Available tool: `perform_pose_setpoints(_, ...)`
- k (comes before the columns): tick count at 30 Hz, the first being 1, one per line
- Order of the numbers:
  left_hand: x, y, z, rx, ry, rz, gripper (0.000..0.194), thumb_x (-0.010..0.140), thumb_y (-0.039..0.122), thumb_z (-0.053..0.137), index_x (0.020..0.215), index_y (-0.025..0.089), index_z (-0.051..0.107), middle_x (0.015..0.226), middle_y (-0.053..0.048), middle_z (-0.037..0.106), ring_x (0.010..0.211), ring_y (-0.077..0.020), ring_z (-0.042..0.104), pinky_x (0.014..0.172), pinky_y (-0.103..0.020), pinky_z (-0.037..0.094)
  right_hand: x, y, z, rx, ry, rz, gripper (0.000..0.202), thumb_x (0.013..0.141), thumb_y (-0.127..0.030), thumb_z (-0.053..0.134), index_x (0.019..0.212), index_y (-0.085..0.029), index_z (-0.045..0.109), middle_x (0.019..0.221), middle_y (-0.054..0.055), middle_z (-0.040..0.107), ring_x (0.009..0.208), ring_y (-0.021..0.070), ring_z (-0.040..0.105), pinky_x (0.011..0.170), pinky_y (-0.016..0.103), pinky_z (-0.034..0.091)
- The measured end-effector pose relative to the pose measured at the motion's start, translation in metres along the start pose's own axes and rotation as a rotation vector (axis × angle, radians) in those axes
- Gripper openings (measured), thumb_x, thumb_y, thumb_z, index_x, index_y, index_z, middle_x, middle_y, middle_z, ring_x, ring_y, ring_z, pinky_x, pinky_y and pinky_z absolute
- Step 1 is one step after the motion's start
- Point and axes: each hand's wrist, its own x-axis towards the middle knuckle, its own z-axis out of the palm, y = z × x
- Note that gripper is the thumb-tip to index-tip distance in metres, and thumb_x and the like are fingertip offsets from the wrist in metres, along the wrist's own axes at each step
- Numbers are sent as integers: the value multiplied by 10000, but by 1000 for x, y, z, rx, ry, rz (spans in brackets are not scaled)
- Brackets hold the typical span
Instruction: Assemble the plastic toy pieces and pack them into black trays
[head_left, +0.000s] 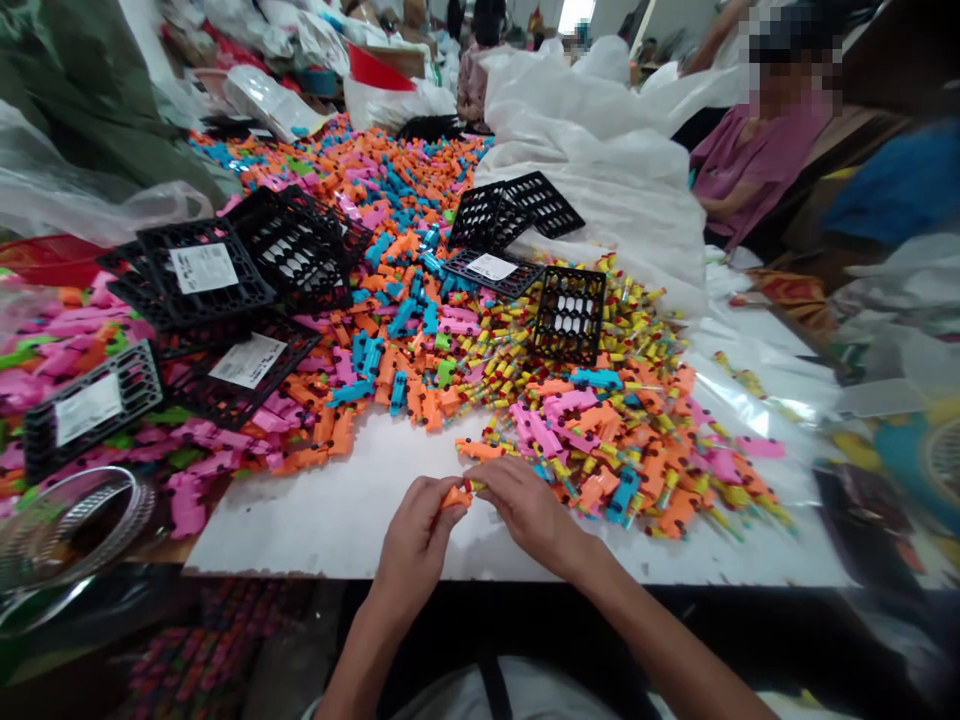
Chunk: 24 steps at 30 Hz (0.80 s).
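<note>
Pinching a small orange toy (455, 497) at 6 o'clock over the white tabletop (315, 520), L hand (412, 535) has thumb & fingers closed on it; looks light, stiff, prob. slick plastic, best held by its sides. R hand (529, 505) pinches a red/yellow pc (475, 486) at the toy's 2 o'clock, also light & rigid, tiny, so fingertip hold nr its end; contact w/ toy unclear.

toy car (455, 497): orange | tabletop (300, 515): white | trays (567, 315): black
</note>
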Motion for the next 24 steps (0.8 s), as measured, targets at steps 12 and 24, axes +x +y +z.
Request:
perform_pose_setpoints(12,-1,-4,0,-31,11,-54,256,913,357,509,1104,238,632,853,-5,578,794,-125,564,728,-246,442,-3,7,1,-50,2,-59,229,957,-160,457,1132,-198,600,1011,87,666,936,192,591,815,334,485)
perform_pose_setpoints(24,-1,-1,6,-324,-9,-445,296,737,442,632,897,199,685,817,-23,657,758,-164,562,673,-272,439,-8,0,4,-275,-77,-231,190,959,-304,470,874,-167,570,767,53,567,739,191,466,659,312,376)
